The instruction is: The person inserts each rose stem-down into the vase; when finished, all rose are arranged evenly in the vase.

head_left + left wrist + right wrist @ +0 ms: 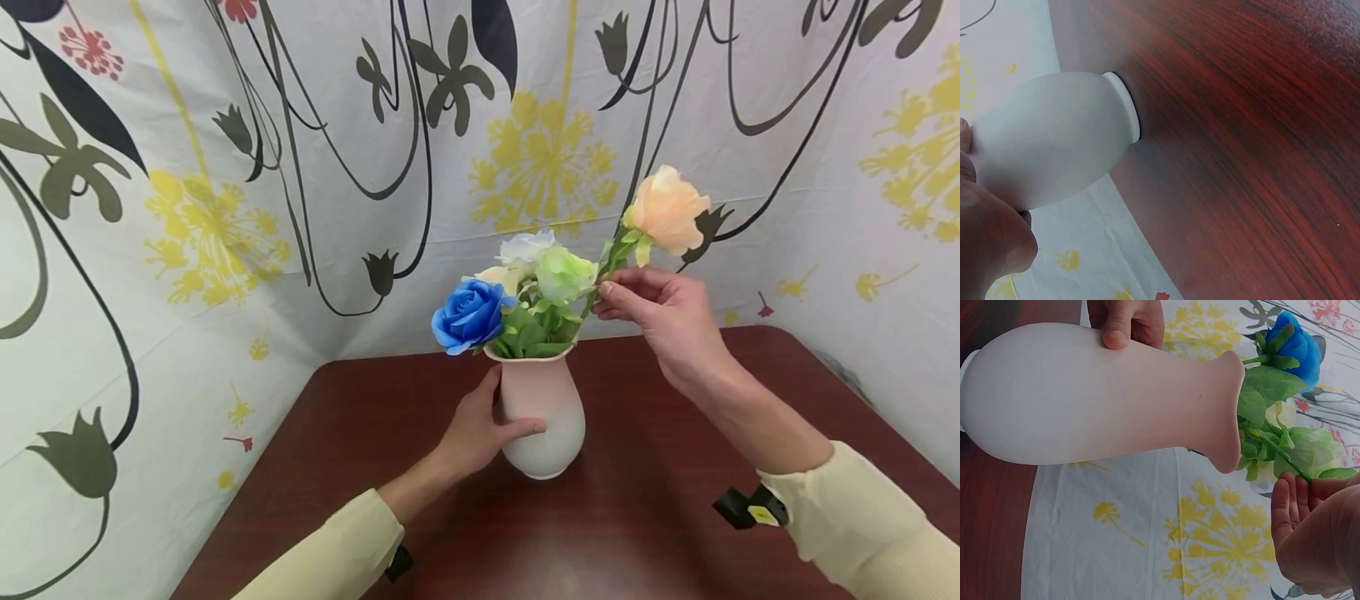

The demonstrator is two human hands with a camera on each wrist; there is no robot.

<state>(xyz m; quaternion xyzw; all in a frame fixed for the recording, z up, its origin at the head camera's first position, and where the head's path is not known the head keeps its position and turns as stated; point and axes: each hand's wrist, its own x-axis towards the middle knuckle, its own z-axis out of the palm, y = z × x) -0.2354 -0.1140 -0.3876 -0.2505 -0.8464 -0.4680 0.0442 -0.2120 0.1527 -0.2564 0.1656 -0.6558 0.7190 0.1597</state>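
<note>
A white and pale pink vase [542, 408] stands upright on the dark red wooden table. My left hand [474, 425] grips its left side, thumb across the front and fingers behind. Out of its mouth rise a blue rose [471, 315], a green rose [564, 275] and white and cream blooms [527, 247] among green leaves. With thumb and fingertips, my right hand [671, 312] pinches the green stem [1291, 464] of a peach rose [667, 210] at the right of the vase. That stem slants down into the vase mouth, and its bloom stands higher than the others.
The reddish-brown table [645, 533] reaches back to a white cloth [360, 208] printed with yellow, black and red flowers, which hangs behind and on both sides. A small black device [750, 507] is strapped at the right sleeve.
</note>
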